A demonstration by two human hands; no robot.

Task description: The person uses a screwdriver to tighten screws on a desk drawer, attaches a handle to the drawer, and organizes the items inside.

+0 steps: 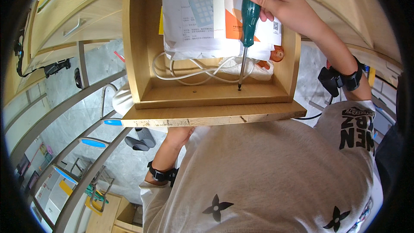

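My right hand (276,3) is closed around the upper part of a screwdriver's green handle (249,28), its index finger stretched past the shaft. The screwdriver's metal shaft (243,67) points down toward me. Its tip meets a small dark screw (239,89) in the inner face of the drawer front (215,114). To the left of that, the same inner face has a small hole (194,91). Behind and below the drawer front is my left hand (183,133); only the wrist and back of it show, and its fingers are hidden.
The pulled-out wooden drawer (128,47) holds papers (189,41), a looped white cable (185,77), a crumpled white wrapping (261,70) and a reddish-brown round object (277,54). At left stand grey metal rails (64,103). Dark slippers (140,140) lie on the floor.
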